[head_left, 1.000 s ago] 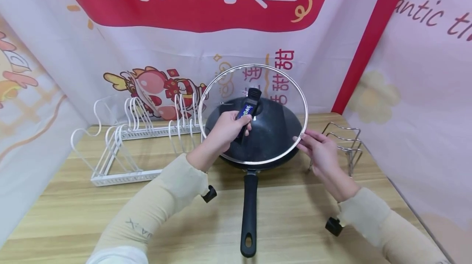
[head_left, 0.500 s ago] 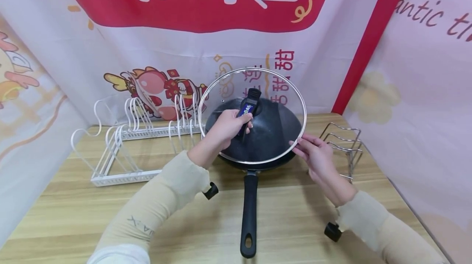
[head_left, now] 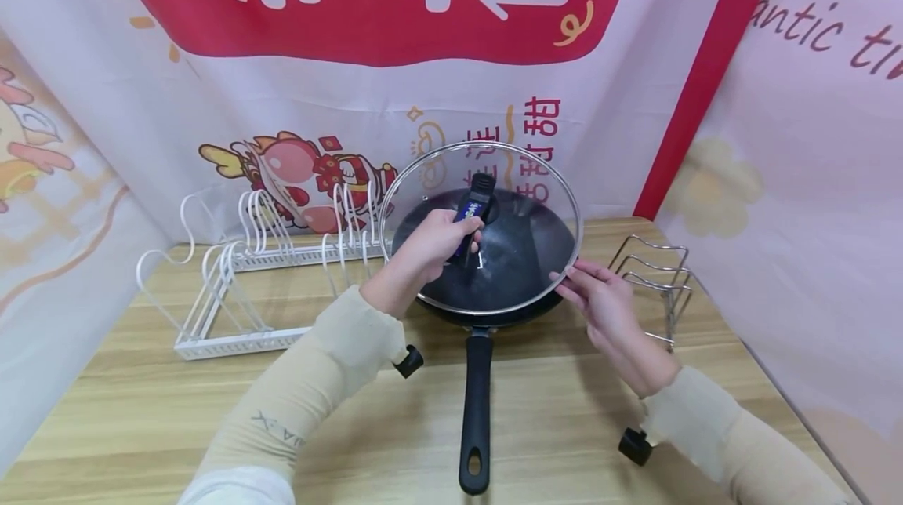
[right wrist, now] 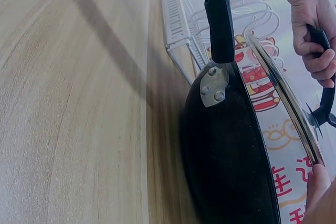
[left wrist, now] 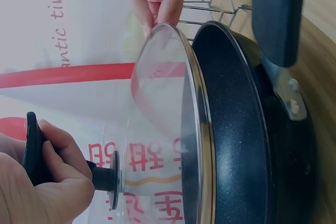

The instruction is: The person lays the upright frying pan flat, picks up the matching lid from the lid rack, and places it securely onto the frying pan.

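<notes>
A black frying pan (left wrist: 239,124) sits on the wooden table, its long black handle (head_left: 476,411) pointing toward me. Close over it is a round glass lid (left wrist: 157,98) with a metal rim; a gap between lid and pan shows in both wrist views. My left hand (head_left: 443,242) grips the lid's black upright knob (left wrist: 35,150), thumb on the blue label. At the lid's right edge, my right hand (head_left: 605,297) pinches the rim between thumb and fingers. Most of the pan's inside shows through the glass in the head view.
Left of the pan stands a white wire dish rack (head_left: 243,344) with looped dividers. A small chrome wire rack (head_left: 670,285) is on the right, just behind my right hand. Printed cloth (head_left: 381,89) hangs along the back and both sides.
The lid has come down a little toward the pan, its far rim now lower in the head view. My right hand has shifted slightly left and down with it; my left keeps its grip.
</notes>
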The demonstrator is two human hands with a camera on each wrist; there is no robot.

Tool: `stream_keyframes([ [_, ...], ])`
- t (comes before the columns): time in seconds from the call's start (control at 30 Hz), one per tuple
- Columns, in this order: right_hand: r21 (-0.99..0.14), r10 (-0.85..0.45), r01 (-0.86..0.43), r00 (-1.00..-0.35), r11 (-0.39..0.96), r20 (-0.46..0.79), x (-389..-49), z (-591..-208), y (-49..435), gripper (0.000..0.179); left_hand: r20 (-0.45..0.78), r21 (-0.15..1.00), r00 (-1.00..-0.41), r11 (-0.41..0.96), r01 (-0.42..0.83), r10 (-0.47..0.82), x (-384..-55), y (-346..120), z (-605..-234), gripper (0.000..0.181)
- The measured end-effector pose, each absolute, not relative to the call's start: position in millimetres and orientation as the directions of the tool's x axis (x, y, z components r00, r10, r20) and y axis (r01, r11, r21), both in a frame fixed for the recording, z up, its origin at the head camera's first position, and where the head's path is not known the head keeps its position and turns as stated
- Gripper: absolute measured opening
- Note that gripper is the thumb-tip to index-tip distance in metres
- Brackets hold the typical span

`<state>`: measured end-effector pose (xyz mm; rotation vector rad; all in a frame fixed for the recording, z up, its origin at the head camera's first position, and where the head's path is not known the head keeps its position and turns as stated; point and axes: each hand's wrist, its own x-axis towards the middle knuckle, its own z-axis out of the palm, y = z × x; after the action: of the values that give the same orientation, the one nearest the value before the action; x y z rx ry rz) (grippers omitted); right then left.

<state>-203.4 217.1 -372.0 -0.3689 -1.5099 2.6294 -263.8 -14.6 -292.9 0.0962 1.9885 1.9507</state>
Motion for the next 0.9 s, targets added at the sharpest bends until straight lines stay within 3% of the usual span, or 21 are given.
stream_keyframes([
  [0.3,-0.857,0.193,0.045,-0.967,-0.513,-0.166,-203,-375,215,0.022,-0.243,0.969,-0.925,0.023,-0.247,0.292,-263,-11,-293,0.025],
  [0.63,-0.836,0.129,0.100,-0.971,-0.539,-0.199,-201,-375,215,0.024,-0.251,0.960,-0.927,-0.051,-0.275,0.278,-264,0,-298,0.036],
  [0.9,-0.811,0.108,0.143,-0.964,-0.567,-0.245,-200,-378,216,0.025,-0.263,0.954,-0.928,-0.071,-0.290,0.263,-263,7,-302,0.030],
])
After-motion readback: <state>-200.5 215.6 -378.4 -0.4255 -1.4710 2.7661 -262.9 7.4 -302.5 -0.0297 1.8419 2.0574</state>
